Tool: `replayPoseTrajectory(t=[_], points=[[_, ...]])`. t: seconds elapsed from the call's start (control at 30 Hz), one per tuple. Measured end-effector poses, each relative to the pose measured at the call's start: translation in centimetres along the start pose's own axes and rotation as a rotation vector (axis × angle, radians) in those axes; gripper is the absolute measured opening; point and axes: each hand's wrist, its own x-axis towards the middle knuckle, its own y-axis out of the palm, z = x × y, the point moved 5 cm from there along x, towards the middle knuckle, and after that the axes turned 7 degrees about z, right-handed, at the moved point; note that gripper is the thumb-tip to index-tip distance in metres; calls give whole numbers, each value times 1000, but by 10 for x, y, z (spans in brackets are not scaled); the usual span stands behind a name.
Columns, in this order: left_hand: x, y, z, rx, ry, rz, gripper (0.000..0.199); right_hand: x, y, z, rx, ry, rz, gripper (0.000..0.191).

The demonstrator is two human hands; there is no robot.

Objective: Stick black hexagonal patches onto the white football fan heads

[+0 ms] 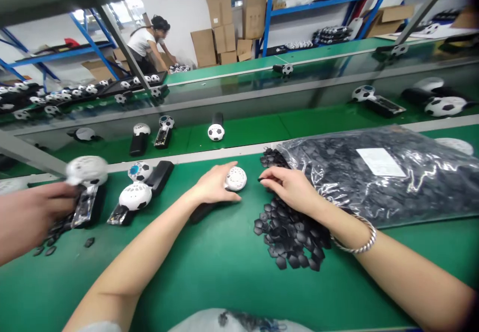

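My left hand (215, 185) is wrapped round a device with a white, perforated ball-shaped head (236, 178); its black body (202, 213) shows below the palm, partly hidden. To the right, my right hand (286, 185) pinches a small black piece (259, 179) between thumb and fingertips, a short way from the white head. Beneath and around my right hand lies a pile of loose black pentagon pieces (294, 237). A clear plastic bag (374, 172) full of such black pieces, with a white label, rests behind my right wrist.
At the left edge a co-worker's hand (33, 217) holds another ball-headed device (87, 172). More devices (135, 196) lie beside it. Behind a metal rail, a green belt (254, 127) carries several devices. A person (144, 45) bends over the far bench near cardboard boxes.
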Motion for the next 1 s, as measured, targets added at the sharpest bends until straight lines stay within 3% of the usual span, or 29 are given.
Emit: replayPoseTrajectory(t=[0.17,0.5,0.77,0.9,1.0], points=[[-5,10,-3,74,93,77,93,-1,15,15,167,-101,73,7],[-10,16,-15,-13,158,52,82,3,28,22,167,-174,72,5],[-9,15,-16,-3,143,-18,61,2,36,15,303,-53,33,16],[-11,15,-20,50,116,11,67,6,18,5,270,21,52,15],[-16,10,-25,188,88,30,70,6,-12,-5,31,89,4,7]])
